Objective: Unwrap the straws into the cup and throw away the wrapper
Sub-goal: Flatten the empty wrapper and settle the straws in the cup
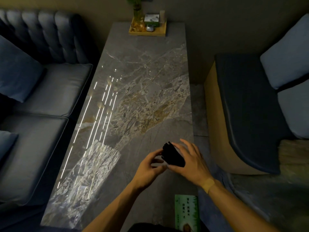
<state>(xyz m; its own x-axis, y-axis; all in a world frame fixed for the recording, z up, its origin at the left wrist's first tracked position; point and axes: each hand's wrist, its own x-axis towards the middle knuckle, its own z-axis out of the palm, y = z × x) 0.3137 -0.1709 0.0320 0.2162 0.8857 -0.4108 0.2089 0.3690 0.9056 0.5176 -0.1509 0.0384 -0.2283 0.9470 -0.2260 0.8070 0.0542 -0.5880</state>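
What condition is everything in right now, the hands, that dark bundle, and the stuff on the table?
Left hand: fingers curled at the bundle's near end.
Right hand: wrapped around the bundle, holding it.
Bundle of black straws: held above the table, tilted; wrapper too dark to make out.
Green booklet: lying flat at the table's near edge.
Wooden tray: at the far end, holding a plant vase and small boxes.

A long grey marble table (147, 67) carries a wooden tray (148, 31) at its far end (holding small items) and a green leaflet (186, 213) near the right corner.
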